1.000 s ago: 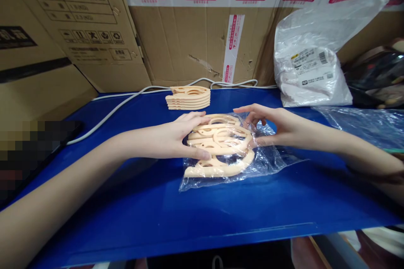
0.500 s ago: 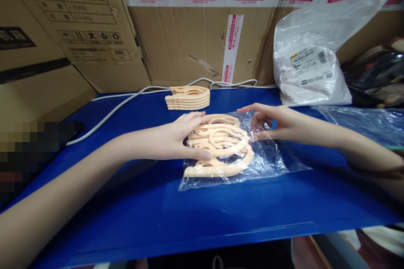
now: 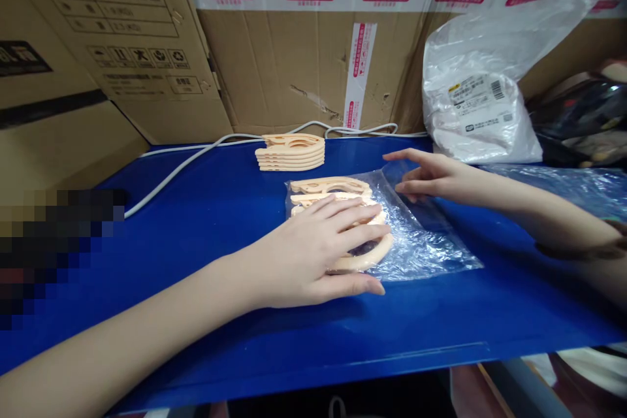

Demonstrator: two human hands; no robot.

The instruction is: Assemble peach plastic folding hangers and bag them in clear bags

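Under the flat, spread left hand (image 3: pixel 311 248) lie cream-coloured pieces (image 3: pixel 360 262) in a clear bag (image 3: pixel 428 251), the loosely open right hand (image 3: pixel 434 177) by its edge.

Left grip (image 3: pixel 318 248) overlies bagged pieces (image 3: pixel 360 264); right grip (image 3: pixel 434 174) nearby.

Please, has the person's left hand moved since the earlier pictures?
Yes. Against the layered stack of curved, peach-coloured, plastic-looking pieces, the bare left hand has shifted rightward and toward the near edge of the glossy blue tabletop.
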